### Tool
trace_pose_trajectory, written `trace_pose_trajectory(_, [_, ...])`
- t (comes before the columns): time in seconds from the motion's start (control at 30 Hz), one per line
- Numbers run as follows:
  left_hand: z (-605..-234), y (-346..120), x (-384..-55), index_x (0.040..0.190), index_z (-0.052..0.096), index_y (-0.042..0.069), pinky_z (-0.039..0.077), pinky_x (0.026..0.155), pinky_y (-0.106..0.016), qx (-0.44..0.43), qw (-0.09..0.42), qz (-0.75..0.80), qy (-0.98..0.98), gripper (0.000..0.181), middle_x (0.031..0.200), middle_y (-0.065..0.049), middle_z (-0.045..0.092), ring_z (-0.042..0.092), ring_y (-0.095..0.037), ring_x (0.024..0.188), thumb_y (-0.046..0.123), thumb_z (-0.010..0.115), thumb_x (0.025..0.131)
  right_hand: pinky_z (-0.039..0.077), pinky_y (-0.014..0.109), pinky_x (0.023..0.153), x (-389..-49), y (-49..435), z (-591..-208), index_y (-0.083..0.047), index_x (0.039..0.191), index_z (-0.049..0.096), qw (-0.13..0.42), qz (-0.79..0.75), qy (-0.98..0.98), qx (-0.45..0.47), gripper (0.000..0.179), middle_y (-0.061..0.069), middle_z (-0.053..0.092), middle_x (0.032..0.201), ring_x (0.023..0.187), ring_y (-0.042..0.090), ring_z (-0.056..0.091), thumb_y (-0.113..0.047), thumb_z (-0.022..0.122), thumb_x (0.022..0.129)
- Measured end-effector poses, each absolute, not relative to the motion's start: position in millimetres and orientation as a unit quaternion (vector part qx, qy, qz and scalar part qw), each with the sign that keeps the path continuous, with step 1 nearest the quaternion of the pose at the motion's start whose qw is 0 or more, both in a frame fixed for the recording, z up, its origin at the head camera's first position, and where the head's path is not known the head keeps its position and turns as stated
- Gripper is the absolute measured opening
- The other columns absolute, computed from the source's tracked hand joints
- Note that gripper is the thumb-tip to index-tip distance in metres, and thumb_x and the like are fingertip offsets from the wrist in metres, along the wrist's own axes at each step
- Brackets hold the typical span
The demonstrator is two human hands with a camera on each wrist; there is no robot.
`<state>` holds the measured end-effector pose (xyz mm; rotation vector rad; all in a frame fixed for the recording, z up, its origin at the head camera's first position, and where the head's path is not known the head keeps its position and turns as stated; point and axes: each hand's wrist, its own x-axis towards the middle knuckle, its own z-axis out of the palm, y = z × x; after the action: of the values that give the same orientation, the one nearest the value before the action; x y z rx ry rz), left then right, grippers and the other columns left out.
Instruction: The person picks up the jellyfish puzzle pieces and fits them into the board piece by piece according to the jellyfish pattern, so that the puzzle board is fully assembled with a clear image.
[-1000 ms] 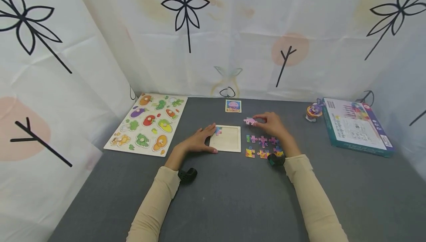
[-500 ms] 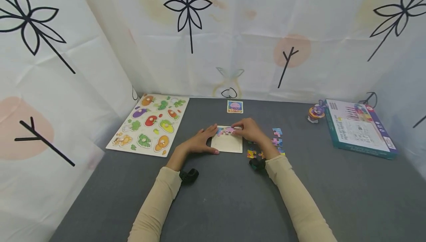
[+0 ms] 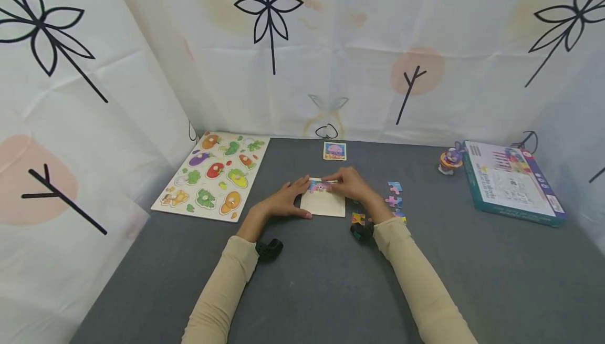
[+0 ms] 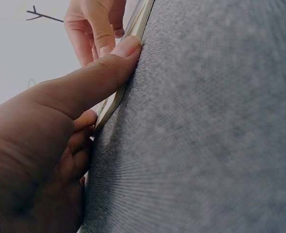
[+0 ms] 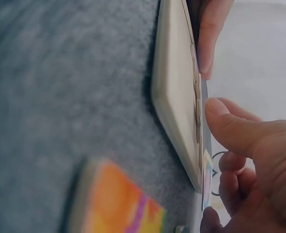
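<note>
My left hand (image 3: pixel 283 200) holds the left side of a shallow wooden puzzle tray (image 3: pixel 326 207), thumb at its near corner and fingers toward its far corner. In the left wrist view the thumb (image 4: pixel 104 73) lies along the tray's edge. Along the tray's far side lie a couple of colourful jigsaw pieces. My right hand (image 3: pixel 352 184) is over that side, thumb and fingers at a pink jigsaw piece (image 3: pixel 322 187) with a face on it. The right wrist view shows the right thumb (image 5: pixel 230 126) close against thin pieces on the tray; its fingertips' contact is partly hidden.
Loose jigsaw pieces lie right of the tray, including a blue-pink one (image 3: pixel 394 188) and a yellow one (image 3: pixel 358 219); the right arm hides others. A picture card (image 3: pixel 334 151) lies behind. A vegetable board (image 3: pixel 212 176) is left; a figurine (image 3: pixel 450 160) and box (image 3: pixel 512 184) stand right.
The right hand has carried the pink jigsaw piece from right of the tray leftward onto its far side, beside the corner piece. There it has shifted slightly. The left hand has stayed at the tray.
</note>
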<state>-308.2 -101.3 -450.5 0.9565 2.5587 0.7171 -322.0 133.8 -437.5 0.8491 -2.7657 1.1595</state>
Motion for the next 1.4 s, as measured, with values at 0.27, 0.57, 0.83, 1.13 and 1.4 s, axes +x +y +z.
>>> trace_pose_trajectory(0.27, [-451, -101, -309, 0.148, 0.013, 0.009, 0.001, 0.116, -0.047, 0.334, 0.158, 0.25, 0.895, 0.095, 0.156, -0.004, 0.004, 0.005, -0.02, 0.144, 0.042, 0.069, 0.079, 0.021, 0.018, 0.042, -326, 130, -439, -0.001, 0.1, 0.071, -0.033, 0.388, -0.885, 0.255, 0.021, -0.003, 0.039, 0.04, 0.041, 0.002, 0.016, -0.004, 0.068, 0.08])
trace_pose_trajectory(0.57, [-448, -101, -308, 0.148, 0.014, 0.007, 0.001, 0.116, -0.048, 0.336, 0.157, 0.252, 0.894, 0.095, 0.156, -0.006, 0.005, 0.006, -0.021, 0.144, 0.042, 0.069, 0.079, 0.021, 0.02, 0.046, -329, 126, -437, -0.007, 0.096, 0.073, -0.026, 0.343, -0.913, 0.221, 0.019, 0.004, 0.052, 0.044, 0.045, 0.008, 0.02, -0.011, 0.072, 0.077])
trace_pose_trajectory(0.83, [-447, -101, -308, 0.148, 0.014, 0.007, 0.001, 0.116, -0.048, 0.336, 0.158, 0.247, 0.895, 0.095, 0.156, -0.006, 0.005, 0.006, -0.022, 0.144, 0.042, 0.069, 0.079, 0.022, 0.019, 0.042, -330, 124, -437, -0.007, 0.1, 0.072, -0.048, 0.362, -0.911, 0.194, 0.022, -0.007, 0.037, 0.039, 0.041, 0.006, 0.02, -0.011, 0.071, 0.078])
trace_pose_trajectory(1.13, [-452, -99, -312, 0.148, 0.012, 0.008, 0.0, 0.116, -0.048, 0.342, 0.158, 0.247, 0.893, 0.096, 0.156, -0.006, 0.003, 0.005, -0.021, 0.144, 0.044, 0.068, 0.079, 0.023, 0.021, 0.042, -323, 144, -430, -0.001, 0.112, 0.066, -0.072, 0.403, -0.895, 0.18, 0.032, -0.007, 0.025, 0.044, 0.042, 0.007, 0.022, -0.01, 0.068, 0.082])
trace_pose_trajectory(1.4, [-454, -101, -312, 0.148, 0.013, 0.008, 0.0, 0.116, -0.047, 0.34, 0.153, 0.267, 0.889, 0.098, 0.156, -0.006, 0.004, 0.005, -0.021, 0.144, 0.043, 0.071, 0.077, 0.027, 0.024, 0.045, -320, 194, -420, -0.005, 0.118, 0.063, -0.074, 0.399, -0.909, 0.096, 0.036, -0.005, 0.032, 0.053, 0.047, 0.01, 0.025, -0.017, 0.067, 0.084])
